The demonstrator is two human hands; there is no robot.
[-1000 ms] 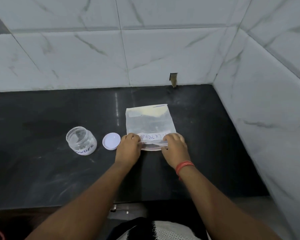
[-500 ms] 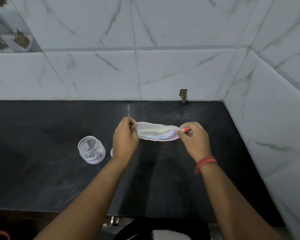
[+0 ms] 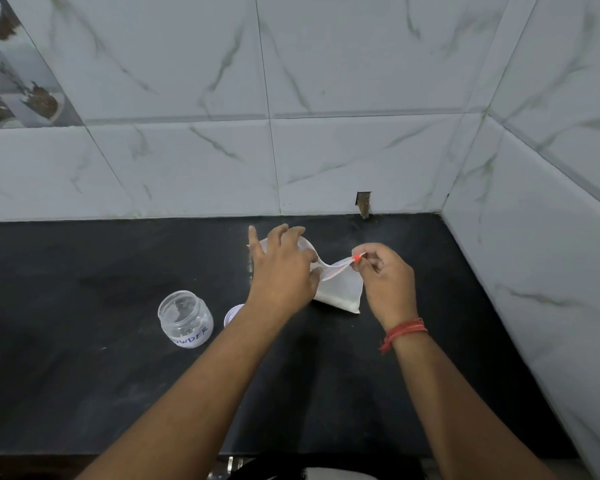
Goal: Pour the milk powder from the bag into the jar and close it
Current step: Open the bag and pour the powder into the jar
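Observation:
A clear zip bag (image 3: 340, 291) with white milk powder in its bottom hangs above the black counter (image 3: 84, 393), held between both hands. My left hand (image 3: 283, 268) grips the bag's left top edge, index finger sticking out. My right hand (image 3: 385, 278) pinches the bag's right top corner by the red zip end. The bag's mouth sags between them. An open clear jar (image 3: 185, 318), labelled with handwriting, stands upright on the counter to the left. Its white lid (image 3: 232, 313) lies beside it, partly hidden by my left forearm.
White marble-look tiles form the back wall (image 3: 291, 133) and the right wall (image 3: 551, 254), meeting in a corner at the counter's far right. A small notch (image 3: 363, 202) sits in the back wall just above the counter. The counter's front edge runs along the bottom.
The bag lay flat on the counter, then both hands lifted it. Now it hangs lower with the powder settled at the bottom, and my left hand has shifted over its top edge.

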